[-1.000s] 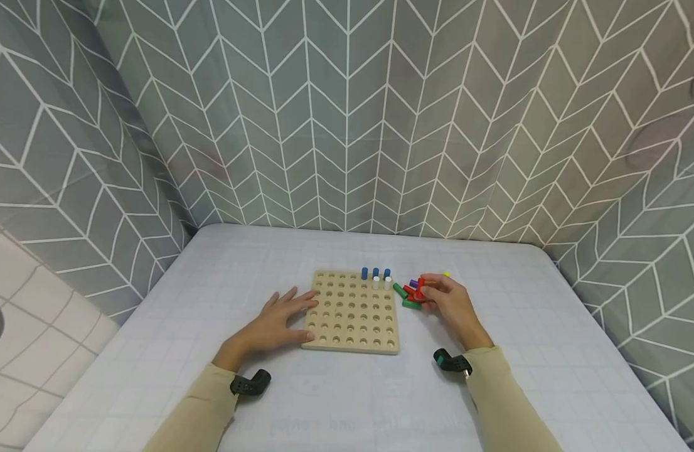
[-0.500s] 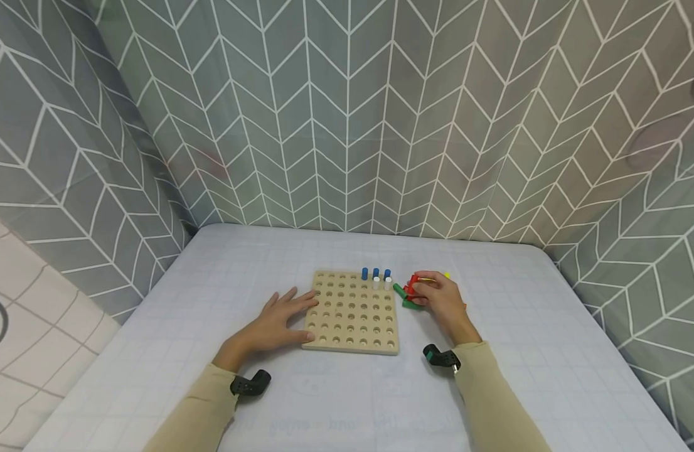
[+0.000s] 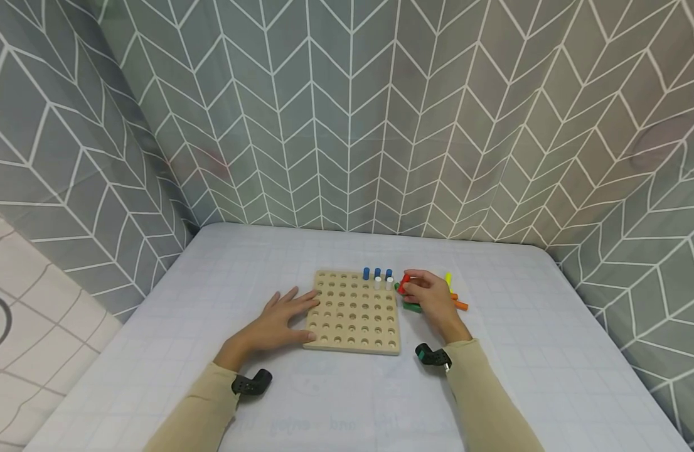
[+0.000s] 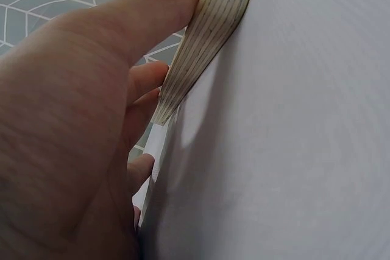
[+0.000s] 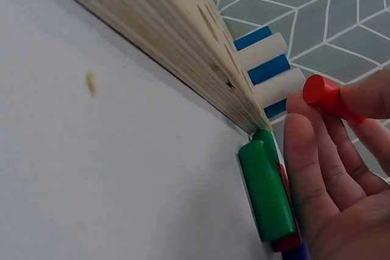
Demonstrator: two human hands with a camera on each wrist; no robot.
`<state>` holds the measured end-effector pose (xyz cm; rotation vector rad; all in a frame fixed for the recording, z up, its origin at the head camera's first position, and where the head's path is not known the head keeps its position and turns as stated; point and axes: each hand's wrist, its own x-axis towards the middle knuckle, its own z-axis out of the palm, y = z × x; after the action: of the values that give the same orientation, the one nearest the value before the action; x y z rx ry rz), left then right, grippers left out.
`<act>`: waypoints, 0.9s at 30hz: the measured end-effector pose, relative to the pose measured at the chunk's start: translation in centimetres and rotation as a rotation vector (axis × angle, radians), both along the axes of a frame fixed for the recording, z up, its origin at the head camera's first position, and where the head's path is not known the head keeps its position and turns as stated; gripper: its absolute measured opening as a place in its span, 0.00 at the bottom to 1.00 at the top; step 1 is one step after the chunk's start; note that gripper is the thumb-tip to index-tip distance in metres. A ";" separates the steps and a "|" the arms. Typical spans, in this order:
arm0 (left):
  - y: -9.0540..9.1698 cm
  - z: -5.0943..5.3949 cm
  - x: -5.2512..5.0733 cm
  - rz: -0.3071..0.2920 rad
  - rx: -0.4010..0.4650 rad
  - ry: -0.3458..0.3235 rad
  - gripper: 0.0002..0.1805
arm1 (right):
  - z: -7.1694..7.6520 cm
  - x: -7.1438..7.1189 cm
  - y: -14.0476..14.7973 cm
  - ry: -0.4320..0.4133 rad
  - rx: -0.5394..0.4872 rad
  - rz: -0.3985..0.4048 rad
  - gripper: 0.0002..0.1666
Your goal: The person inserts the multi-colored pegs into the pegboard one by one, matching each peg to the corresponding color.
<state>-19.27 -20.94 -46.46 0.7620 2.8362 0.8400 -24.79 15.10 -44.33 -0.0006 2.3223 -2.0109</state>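
Right hand (image 3: 432, 298) pinching red peg (image 3: 405, 284) near pegboard's (image 3: 352, 347) right edge, closer than earlier | left hand (image 3: 279, 323), fingers apart, touching its left edge | green pegs (image 5: 265, 190) just right; orange pegs (image 3: 462, 306) farther right

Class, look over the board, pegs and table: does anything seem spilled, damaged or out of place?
One thing: in the right wrist view, a small yellowish mark on the white table, apart from the board. It looks odd against the paler surface around it; whether it is a stain, I cannot tell.
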 end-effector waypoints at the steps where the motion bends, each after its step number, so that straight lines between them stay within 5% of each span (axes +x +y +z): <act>1: 0.0 0.0 0.0 0.000 -0.002 0.001 0.45 | 0.0 0.0 -0.1 0.007 0.013 0.005 0.24; 27: 0.2 -0.1 -0.2 0.017 0.013 -0.022 0.44 | -1.0 0.6 -1.1 0.147 0.288 0.018 0.17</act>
<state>-19.51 -20.72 -46.56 0.7261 2.8249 0.8653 -24.20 14.02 -45.36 -0.1580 2.6711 -1.7032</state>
